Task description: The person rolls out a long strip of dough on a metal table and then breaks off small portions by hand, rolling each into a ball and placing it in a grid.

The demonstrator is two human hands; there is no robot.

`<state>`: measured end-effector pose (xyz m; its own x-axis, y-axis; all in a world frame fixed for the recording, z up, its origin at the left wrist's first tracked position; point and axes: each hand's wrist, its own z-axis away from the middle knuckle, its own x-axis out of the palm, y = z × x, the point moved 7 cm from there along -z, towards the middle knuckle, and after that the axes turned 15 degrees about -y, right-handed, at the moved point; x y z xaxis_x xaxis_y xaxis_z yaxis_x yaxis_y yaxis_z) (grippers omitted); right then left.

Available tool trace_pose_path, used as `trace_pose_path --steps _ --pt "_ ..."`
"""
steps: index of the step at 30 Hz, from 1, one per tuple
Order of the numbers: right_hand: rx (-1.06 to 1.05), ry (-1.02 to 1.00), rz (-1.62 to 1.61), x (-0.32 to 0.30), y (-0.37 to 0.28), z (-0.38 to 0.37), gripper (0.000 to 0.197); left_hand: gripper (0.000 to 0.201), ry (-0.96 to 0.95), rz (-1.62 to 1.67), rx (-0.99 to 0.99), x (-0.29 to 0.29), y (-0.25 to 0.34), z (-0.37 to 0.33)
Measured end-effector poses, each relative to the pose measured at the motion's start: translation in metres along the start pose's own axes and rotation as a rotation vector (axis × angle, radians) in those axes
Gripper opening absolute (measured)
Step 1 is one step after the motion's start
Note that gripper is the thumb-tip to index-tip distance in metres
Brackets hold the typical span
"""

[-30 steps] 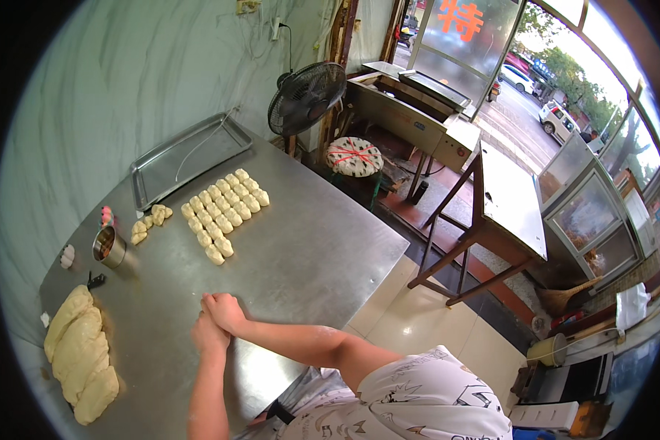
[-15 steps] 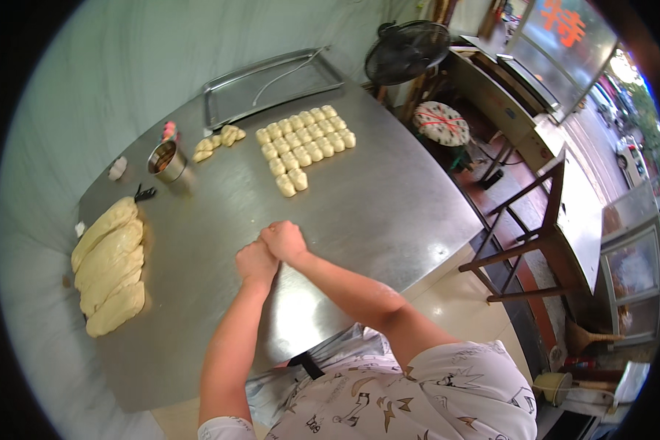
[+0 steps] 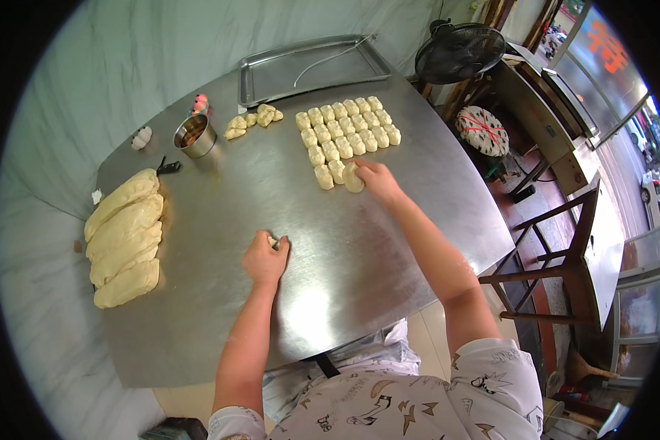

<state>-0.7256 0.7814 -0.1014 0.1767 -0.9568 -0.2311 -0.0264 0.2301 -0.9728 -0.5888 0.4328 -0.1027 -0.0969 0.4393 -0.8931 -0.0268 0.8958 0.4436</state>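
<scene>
My right hand (image 3: 376, 182) pinches a pale dough piece (image 3: 353, 179) at the right end of the nearest, short row of shaped dough pieces (image 3: 350, 128). These pale, rounded pieces sit in close rows on the steel table (image 3: 220, 323). My left hand (image 3: 265, 258) is closed just above the bare middle of the table. A bit of pale dough (image 3: 273, 241) shows between its thumb and fingers; the rest of that piece is hidden. At the far left lie long, thick slabs of dough (image 3: 127, 238) side by side. Smaller dough lumps (image 3: 264, 115) lie in a loose group behind.
By the wall stand a metal cup (image 3: 195, 136), pink and white egg-shaped things (image 3: 199, 104) and a white lump (image 3: 142, 138). A black handle (image 3: 170, 167) lies near the slabs. A steel tray (image 3: 312, 73) fills the back edge. A black fan (image 3: 460, 53), a round stool (image 3: 482, 131) and a wooden-legged table (image 3: 572, 257) stand right.
My hands, together before, are now apart. The right has gone away and rightward to the rows with a dough piece; the left stays near the middle. The whole view has shifted slightly.
</scene>
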Motion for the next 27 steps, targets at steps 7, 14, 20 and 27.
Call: trace_pose_path --steps 7,14,20,27 --pt "0.224 0.116 0.338 -0.008 0.013 -0.044 0.041 0.025 0.043 -0.048 0.122 0.018 -0.015 -0.011" --pt "0.284 0.138 0.404 0.003 0.023 -0.054 0.043 0.017 0.095 0.029 0.183 0.008 -0.008 -0.017" --pt "-0.108 0.305 0.510 0.021 -0.023 0.006 0.047 0.025 0.092 0.225 0.025 0.005 -0.035 -0.047" --pt "-0.061 0.027 0.360 0.037 -0.041 0.101 0.036 0.025 -0.106 0.248 -0.053 0.021 -0.001 -0.079"
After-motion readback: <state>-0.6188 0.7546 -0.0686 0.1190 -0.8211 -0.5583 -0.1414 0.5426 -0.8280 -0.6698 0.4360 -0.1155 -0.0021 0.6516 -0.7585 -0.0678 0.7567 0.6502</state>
